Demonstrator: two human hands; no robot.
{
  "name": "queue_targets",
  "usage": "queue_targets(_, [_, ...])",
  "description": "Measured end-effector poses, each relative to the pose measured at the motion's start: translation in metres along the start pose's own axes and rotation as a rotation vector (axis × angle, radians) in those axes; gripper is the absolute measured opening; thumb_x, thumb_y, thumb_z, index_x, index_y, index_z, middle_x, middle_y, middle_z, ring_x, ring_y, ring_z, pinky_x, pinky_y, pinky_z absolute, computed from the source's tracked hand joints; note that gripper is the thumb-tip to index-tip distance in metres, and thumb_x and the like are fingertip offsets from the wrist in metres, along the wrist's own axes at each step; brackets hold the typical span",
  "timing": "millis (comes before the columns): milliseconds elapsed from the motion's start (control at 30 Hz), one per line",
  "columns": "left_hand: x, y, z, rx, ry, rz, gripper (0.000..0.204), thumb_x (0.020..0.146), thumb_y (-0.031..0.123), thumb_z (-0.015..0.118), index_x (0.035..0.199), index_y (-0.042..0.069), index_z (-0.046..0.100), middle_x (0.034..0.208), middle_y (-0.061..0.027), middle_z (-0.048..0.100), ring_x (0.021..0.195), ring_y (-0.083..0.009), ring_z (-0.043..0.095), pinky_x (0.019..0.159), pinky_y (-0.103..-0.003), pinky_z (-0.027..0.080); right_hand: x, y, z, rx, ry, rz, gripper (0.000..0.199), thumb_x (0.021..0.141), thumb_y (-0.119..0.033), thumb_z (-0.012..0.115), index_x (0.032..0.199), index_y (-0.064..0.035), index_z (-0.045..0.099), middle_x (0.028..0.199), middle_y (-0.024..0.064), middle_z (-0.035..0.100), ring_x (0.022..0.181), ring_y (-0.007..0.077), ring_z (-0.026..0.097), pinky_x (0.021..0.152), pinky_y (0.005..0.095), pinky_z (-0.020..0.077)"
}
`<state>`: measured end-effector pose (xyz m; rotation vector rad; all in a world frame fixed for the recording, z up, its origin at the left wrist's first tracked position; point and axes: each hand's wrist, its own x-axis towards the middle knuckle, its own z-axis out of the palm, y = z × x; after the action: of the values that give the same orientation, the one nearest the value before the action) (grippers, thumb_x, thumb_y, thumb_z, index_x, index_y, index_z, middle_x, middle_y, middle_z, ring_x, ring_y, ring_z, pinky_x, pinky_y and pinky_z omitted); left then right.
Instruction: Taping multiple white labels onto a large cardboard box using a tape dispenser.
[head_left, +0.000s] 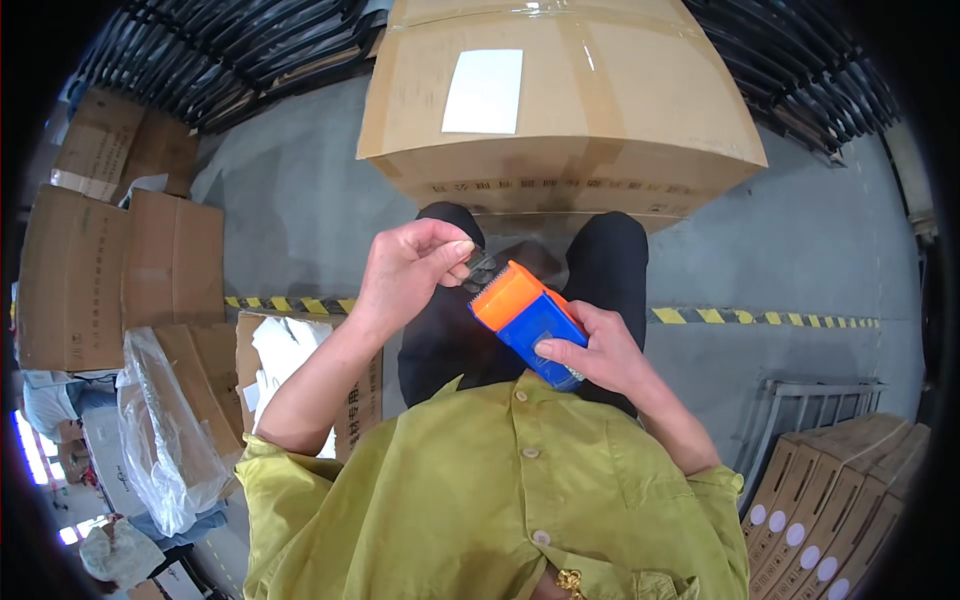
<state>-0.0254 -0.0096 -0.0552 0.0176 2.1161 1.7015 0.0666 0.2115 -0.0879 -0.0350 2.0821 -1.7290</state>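
Note:
Over my lap, my right hand (604, 352) is wrapped round a blue and orange tape dispenser (530, 322), its thumb lying on the blue side. The dispenser tilts, with its orange toothed end up and to the left. Close to those teeth, the thumb and fingers of my left hand (412, 265) are closed in a pinch. Between them is a small dark, shiny piece (481, 268), whose kind I cannot make out. It reaches toward the dispenser; whether they are joined cannot be seen.
A large taped carton (640, 100) with a white sheet (484, 92) on top stands just ahead of my knees. Cartons (75, 280) and clear plastic film (165, 430) are at left, flat boxes (830, 510) at lower right. Yellow-black tape (760, 317) crosses the floor. Two other people are at lower left.

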Motion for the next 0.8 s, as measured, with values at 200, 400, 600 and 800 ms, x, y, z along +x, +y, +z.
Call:
queue_targets(200, [0.023,-0.024,-0.014,-0.039,0.038,-0.036,0.01,0.082,0.006,0.056,0.087,-0.002,0.059,0.073,-0.0049,0.061,0.063,-0.0082,0.057,0.056,-0.021,0.047,0.016,0.01,0.004,0.182,-0.049,0.112,0.053,0.076,-0.039,0.063,0.106,0.0042,0.053,0.087,0.0085,0.061,0.079,0.011,0.056,0.072,0.0249,0.0448])
queue_targets(400, [0.05,-0.042,-0.017,0.058,-0.059,0.041,0.014,0.084,0.006,0.053,0.094,-0.004,0.056,0.076,-0.0069,0.06,0.064,-0.0098,0.057,0.058,-0.023,0.048,0.025,0.004,-0.006,0.082,-0.012,0.192,0.05,0.077,-0.037,0.062,0.103,0.0043,0.055,0.086,0.0089,0.061,0.078,0.0101,0.055,0.072,0.0247,0.045])
queue_targets(600, [0.075,-0.055,-0.006,-0.12,-0.312,-0.142,0.02,0.086,0.008,0.05,0.104,0.001,0.052,0.08,-0.0054,0.059,0.066,-0.0098,0.056,0.06,-0.022,0.049,0.013,0.011,-0.008,0.197,0.076,0.289,0.048,0.078,-0.034,0.063,0.103,0.005,0.054,0.086,0.0085,0.061,0.076,0.0106,0.055,0.071,0.0247,0.0453])
queue_targets(800, [0.084,-0.054,0.01,-0.205,-0.504,-0.213,0.027,0.089,0.017,0.047,0.111,0.002,0.045,0.084,-0.0071,0.057,0.071,-0.0131,0.057,0.064,-0.025,0.049,-0.001,0.006,-0.007,0.203,0.154,0.292,0.048,0.078,-0.033,0.063,0.105,0.0056,0.054,0.087,0.0085,0.06,0.077,0.0105,0.054,0.072,0.0255,0.0451])
